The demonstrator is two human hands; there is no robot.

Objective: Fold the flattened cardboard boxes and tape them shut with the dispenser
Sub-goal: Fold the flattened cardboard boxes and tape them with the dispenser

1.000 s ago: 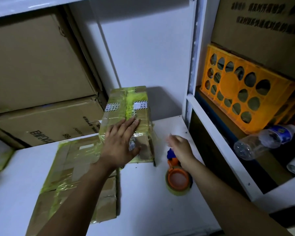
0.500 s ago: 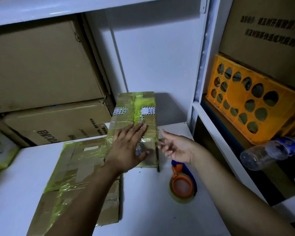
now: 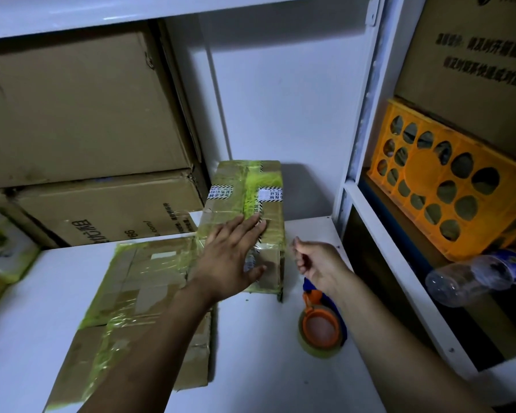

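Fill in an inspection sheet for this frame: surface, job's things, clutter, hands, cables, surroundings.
Surface: white shelf board, dimly lit.
Job's things: taped box at the back of the board; flattened box lying to its left, streaked with yellow-green tape; tape dispenser lying on the board to the right of the taped box.
Clutter: plastic bottle on its side and orange crate, both on the right-hand shelf.
Hands: left hand flat on the taped box, fingers straight; right hand above the tape dispenser, fingers curled, nothing seen in it.
Cables: nothing seen.
Surroundings: stacked brown cartons at left; white shelf upright.
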